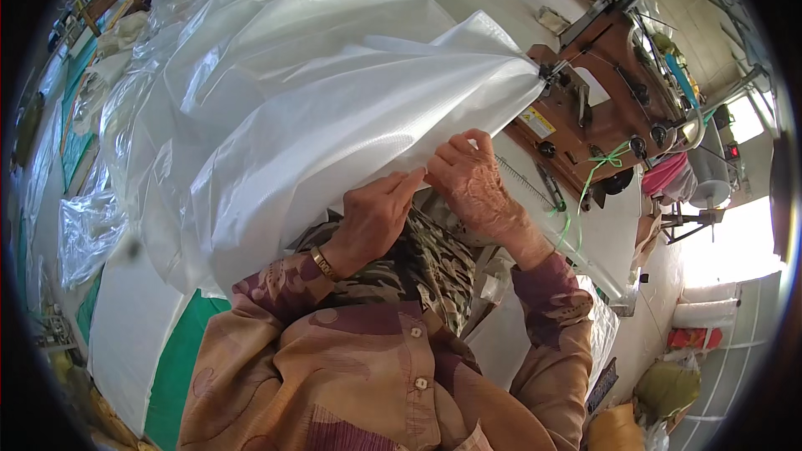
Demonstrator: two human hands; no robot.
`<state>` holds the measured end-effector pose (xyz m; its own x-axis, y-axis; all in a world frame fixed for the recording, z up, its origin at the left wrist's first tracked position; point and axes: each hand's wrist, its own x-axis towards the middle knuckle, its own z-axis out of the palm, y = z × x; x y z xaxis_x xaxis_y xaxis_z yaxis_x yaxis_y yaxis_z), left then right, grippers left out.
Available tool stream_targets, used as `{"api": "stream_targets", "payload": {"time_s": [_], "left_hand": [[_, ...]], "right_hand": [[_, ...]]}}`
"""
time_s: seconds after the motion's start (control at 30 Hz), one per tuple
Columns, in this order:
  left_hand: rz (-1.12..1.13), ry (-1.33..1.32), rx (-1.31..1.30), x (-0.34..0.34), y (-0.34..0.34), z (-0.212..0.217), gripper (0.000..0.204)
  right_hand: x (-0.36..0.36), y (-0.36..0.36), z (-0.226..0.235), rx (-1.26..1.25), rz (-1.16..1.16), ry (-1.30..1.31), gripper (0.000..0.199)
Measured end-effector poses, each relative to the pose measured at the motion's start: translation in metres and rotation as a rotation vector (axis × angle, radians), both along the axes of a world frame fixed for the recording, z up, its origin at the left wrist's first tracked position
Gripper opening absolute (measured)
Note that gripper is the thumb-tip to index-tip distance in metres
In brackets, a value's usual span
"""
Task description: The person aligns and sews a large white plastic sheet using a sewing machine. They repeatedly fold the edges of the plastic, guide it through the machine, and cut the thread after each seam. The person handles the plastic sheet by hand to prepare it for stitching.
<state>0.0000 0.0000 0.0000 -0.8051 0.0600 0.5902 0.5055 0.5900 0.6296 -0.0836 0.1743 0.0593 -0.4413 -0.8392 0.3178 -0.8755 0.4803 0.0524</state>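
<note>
A large sheet of translucent white woven plastic (pixel 309 117) spreads in folds across the work table. One corner of it reaches under the head of a brown sewing machine (pixel 618 75) on the right. My left hand (pixel 376 221) is closed on the sheet's near edge, thumb and fingers pressed together. Just to its right, my right hand (pixel 472 179) pinches the same edge, with its fingers curled. The two hands almost touch, above my lap. Part of the edge is hidden behind my fingers.
Green thread (pixel 603 160) hangs from the machine's near side. A slim dark tool (pixel 551 190) lies on the table beside my right forearm. Crumpled clear plastic (pixel 92 238) and green cloth (pixel 180 372) are at the left. A white roll (pixel 706 314) stands at the far right.
</note>
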Motion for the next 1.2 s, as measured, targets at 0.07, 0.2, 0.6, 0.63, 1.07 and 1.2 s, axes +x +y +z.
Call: {"api": "stream_targets", "payload": {"time_s": [0.07,0.2,0.6,0.63,1.07,1.2], "left_hand": [[-0.025,0.041,0.039,-0.003,0.003,-0.001,0.037],[-0.06,0.022,-0.027,0.003,-0.009,0.015,0.039],[-0.163,-0.004,-0.127,-0.011,-0.006,0.055,0.038],[-0.16,-0.006,-0.127,-0.011,-0.006,0.058,0.036],[-0.182,-0.138,0.076,-0.021,-0.013,0.054,0.028],[-0.188,-0.244,0.129,-0.022,-0.015,0.055,0.026]], "right_hand": [[-0.002,0.002,0.003,-0.005,-0.001,-0.002,0.016],[-0.022,0.009,0.017,-0.098,0.032,-0.035,0.024],[-0.051,0.029,0.047,-0.111,0.03,-0.22,0.046],[-0.056,0.034,0.047,-0.11,0.027,-0.217,0.048],[-0.119,0.074,0.034,-0.149,-0.1,-0.069,0.06],[-0.132,0.083,0.035,-0.119,-0.072,0.004,0.059]]}}
